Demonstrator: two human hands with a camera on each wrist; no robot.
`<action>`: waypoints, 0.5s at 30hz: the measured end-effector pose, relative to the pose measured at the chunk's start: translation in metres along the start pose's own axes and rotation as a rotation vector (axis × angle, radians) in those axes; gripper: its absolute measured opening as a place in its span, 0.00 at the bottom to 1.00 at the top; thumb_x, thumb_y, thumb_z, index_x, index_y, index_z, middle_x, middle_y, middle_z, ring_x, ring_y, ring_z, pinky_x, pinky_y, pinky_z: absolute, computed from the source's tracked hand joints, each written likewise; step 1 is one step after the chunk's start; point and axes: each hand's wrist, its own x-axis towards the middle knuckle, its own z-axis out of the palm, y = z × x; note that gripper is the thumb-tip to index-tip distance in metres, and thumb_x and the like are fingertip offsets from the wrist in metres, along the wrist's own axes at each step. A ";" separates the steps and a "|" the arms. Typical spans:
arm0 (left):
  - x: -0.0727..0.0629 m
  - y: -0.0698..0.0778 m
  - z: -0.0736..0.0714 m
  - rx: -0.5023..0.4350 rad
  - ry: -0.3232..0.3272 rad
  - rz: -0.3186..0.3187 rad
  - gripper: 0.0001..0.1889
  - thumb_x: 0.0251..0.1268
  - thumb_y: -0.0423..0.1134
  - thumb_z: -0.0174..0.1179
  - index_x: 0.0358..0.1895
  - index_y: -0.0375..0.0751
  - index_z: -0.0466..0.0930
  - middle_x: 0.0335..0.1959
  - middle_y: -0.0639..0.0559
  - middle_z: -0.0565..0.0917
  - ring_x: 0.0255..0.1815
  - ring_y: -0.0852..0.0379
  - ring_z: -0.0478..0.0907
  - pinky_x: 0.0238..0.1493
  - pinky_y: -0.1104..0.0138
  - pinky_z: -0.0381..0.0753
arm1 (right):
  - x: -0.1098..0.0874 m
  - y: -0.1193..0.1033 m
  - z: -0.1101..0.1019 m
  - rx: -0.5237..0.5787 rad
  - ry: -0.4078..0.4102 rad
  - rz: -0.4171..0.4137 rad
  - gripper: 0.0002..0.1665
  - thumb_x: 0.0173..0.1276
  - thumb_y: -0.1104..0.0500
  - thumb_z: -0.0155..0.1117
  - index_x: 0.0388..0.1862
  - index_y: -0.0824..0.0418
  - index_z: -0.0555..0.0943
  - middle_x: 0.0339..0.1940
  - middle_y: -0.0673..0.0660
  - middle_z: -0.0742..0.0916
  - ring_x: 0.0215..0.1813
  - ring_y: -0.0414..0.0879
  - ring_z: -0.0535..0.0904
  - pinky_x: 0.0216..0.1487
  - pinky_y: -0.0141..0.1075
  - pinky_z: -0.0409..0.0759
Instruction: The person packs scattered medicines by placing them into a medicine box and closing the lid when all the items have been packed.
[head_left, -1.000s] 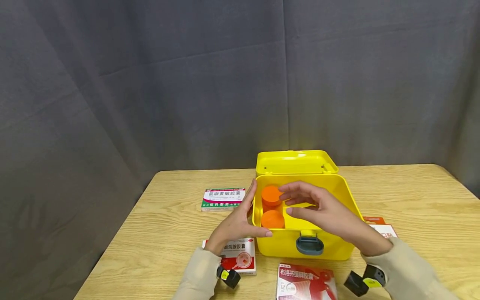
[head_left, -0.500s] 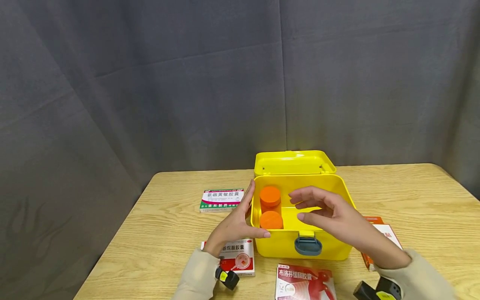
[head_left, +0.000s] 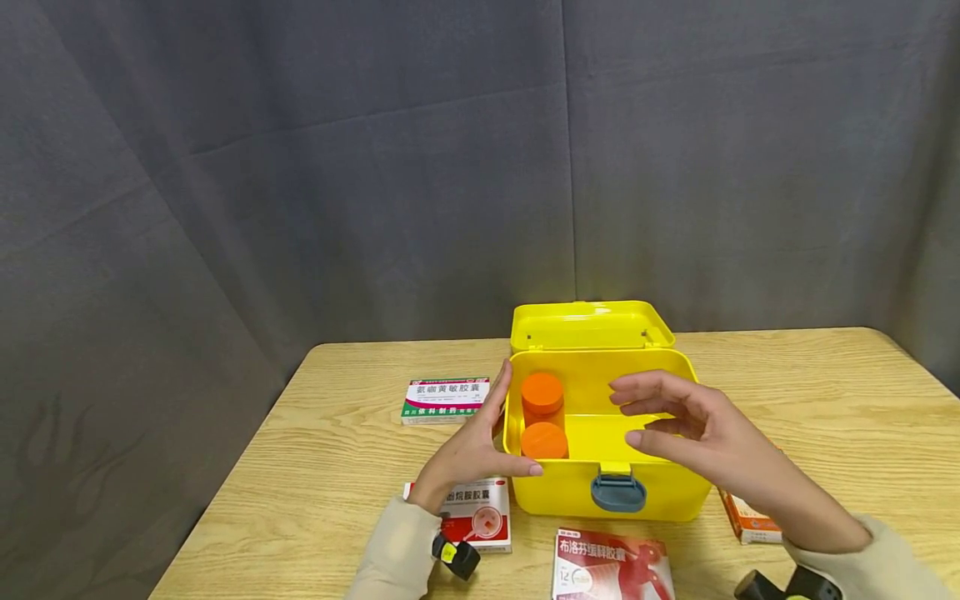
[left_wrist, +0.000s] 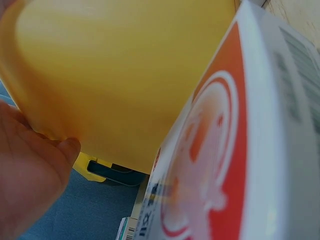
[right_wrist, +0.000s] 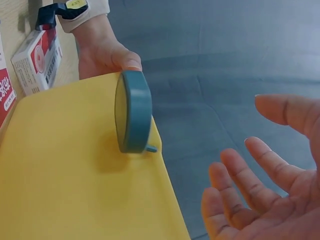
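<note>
A yellow medicine box (head_left: 615, 492) stands with its lid (head_left: 592, 323) raised at the back and a grey-blue latch (head_left: 618, 493) in front. Inside, along the left wall, are two orange round-capped bottles, the rear one (head_left: 542, 392) behind the front one (head_left: 544, 442). My left hand (head_left: 468, 454) holds the box at its front left corner, thumb along the front rim and fingers by the left side. My right hand (head_left: 686, 421) is above the right part of the box, fingers loosely bent and apart from the thumb, with nothing held.
A green-and-white capsule carton (head_left: 445, 400) lies left of the box. A red-and-white carton (head_left: 480, 521) lies by my left wrist, another red carton (head_left: 611, 567) in front. An orange-and-white carton (head_left: 752, 521) is partly hidden under my right forearm. All rest on the wooden table (head_left: 300, 500).
My right hand has moved right, away from the orange caps, with its fingers loosely bent. My left hand stays at the box corner. The bottles have not moved.
</note>
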 end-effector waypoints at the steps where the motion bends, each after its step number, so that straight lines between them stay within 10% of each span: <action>1: 0.000 0.000 0.000 0.001 0.000 -0.001 0.62 0.50 0.41 0.72 0.79 0.58 0.30 0.78 0.61 0.34 0.76 0.56 0.45 0.71 0.56 0.55 | -0.001 0.000 -0.001 -0.003 0.004 0.003 0.23 0.68 0.65 0.63 0.62 0.57 0.76 0.57 0.56 0.81 0.55 0.47 0.78 0.49 0.36 0.81; 15: 0.000 -0.001 -0.001 -0.003 -0.004 0.010 0.61 0.50 0.41 0.72 0.79 0.56 0.31 0.78 0.60 0.34 0.76 0.54 0.45 0.70 0.54 0.55 | -0.018 0.002 -0.021 -0.012 0.046 0.019 0.25 0.69 0.69 0.60 0.64 0.59 0.73 0.59 0.54 0.80 0.56 0.45 0.77 0.48 0.34 0.81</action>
